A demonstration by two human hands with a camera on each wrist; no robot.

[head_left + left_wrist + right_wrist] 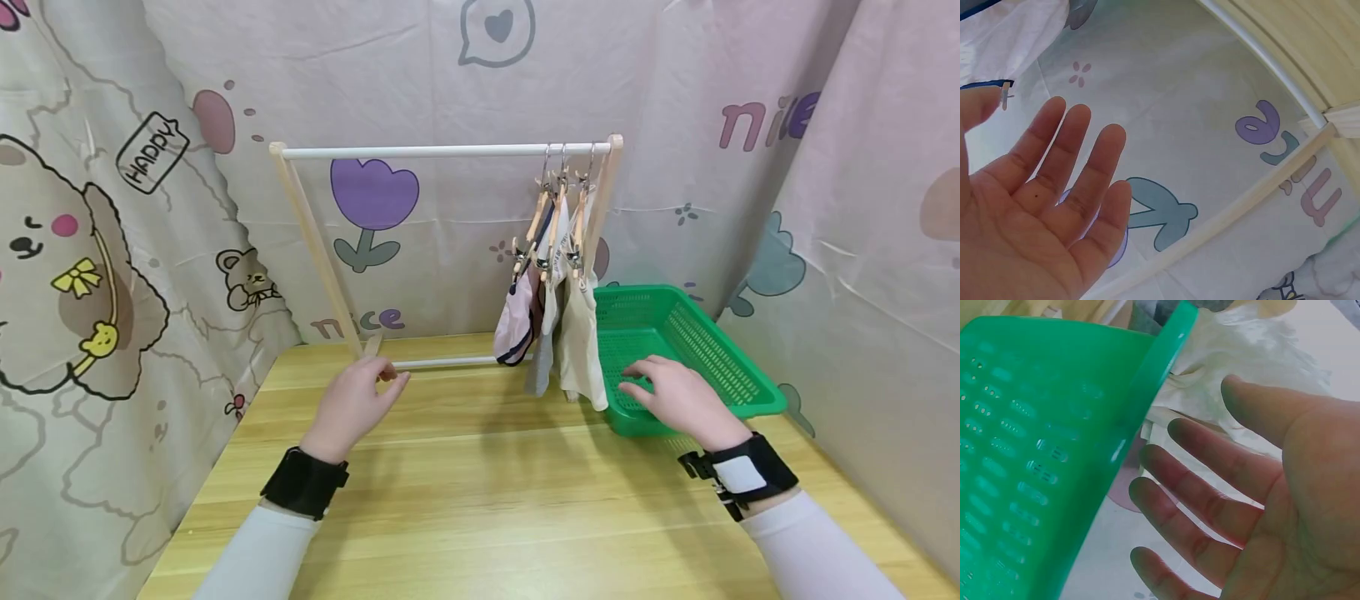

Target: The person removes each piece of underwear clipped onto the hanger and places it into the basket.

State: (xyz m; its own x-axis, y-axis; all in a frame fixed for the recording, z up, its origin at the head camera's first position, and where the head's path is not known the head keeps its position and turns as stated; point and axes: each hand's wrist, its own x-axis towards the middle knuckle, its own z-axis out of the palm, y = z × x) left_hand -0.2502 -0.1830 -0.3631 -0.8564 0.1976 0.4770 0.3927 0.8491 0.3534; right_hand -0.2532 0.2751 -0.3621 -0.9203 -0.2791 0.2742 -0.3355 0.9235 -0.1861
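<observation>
My left hand (356, 406) hovers over the table in front of the rack's left leg, its relaxed fingers holding nothing. In the left wrist view, the left hand's fingers (1102, 164) are spread loosely. Above the near left part of the green basket (720, 350) is my right hand (678, 400), also holding nothing. Close to it, three small garments hang on wooden clip hangers (558, 218) at the right end of the rack's rail: a pink one with dark trim (514, 327), a grey-and-white one (546, 350) and a cream one (582, 346).
The wooden rack (322, 237) has a white top rail (420, 152) and a low white bar (446, 362). It stands at the back of the wood-grain table (480, 508). A printed curtain (465, 92) encloses the back and both sides.
</observation>
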